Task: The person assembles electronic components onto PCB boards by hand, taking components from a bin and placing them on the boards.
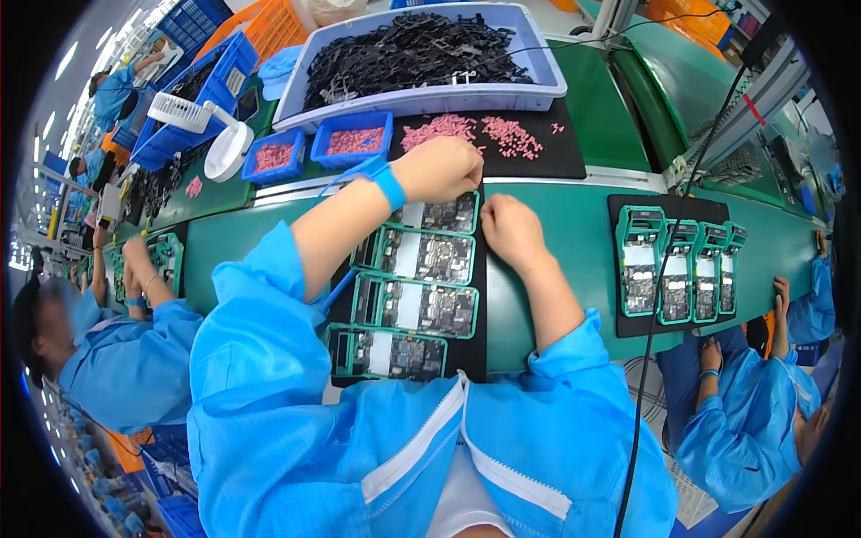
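Note:
Several green phone frames with circuit boards lie in a column on a black mat in front of me. My left hand, with a blue strap round its wrist, is bent over the farthest frame. Its fingers are closed and pointing down; whatever they pinch is hidden beneath the hand. Just right of that frame, my right hand is closed by the mat's edge, its fingertips turned toward the frame. I cannot make out anything in it.
Beyond my hands lie loose pink pieces, two blue bins of them and a large tub of black parts. More framed boards are on the right. A dark cable hangs there. Co-workers sit on both sides.

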`<state>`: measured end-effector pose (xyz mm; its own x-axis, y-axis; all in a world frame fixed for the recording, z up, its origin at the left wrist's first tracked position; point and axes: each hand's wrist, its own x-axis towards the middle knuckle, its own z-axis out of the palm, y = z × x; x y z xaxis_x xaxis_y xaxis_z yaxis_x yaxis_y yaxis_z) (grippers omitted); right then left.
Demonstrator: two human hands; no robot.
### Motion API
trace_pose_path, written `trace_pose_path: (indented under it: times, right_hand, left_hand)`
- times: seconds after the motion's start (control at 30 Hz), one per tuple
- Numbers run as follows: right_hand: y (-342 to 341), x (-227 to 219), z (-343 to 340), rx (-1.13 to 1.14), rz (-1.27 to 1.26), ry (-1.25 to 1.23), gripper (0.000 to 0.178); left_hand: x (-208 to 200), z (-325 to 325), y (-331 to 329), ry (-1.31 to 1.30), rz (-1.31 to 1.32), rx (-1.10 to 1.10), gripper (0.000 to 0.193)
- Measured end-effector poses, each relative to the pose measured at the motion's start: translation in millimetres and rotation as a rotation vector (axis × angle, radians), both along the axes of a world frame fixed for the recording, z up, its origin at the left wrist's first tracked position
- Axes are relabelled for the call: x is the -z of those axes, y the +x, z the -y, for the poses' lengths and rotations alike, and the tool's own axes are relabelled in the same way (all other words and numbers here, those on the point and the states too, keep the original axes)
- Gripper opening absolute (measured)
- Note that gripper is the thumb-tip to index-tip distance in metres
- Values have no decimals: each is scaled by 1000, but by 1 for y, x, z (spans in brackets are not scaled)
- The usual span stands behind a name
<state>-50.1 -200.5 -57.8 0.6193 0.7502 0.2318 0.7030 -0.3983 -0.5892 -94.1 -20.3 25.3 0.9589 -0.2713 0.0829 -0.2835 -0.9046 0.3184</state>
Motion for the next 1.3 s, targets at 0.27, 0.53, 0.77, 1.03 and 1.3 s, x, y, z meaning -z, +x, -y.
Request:
trace_pose_path:
  times: [0.27,0.53,0.77,1.03,1.3]
  right_hand:
    - [9,-1,3,-22,-31,-47,13]
    - [7,1,1,-37,-1,-2,12]
    - [-4,-6,12,-35,41,-10,12]
    - [-43,-29,46,-107,2,16,8]
    - [-119,-41,75,-445,6,85,6]
  left_hand:
    - [-4,47,-103,-186,-50,98,10]
    - [27,71,-125,122,99,31,7]
    - [31,81,-127,325,141,21,7]
    - [24,87,-138,401,220,39,6]
    - [34,82,-151,346,303,43,10]
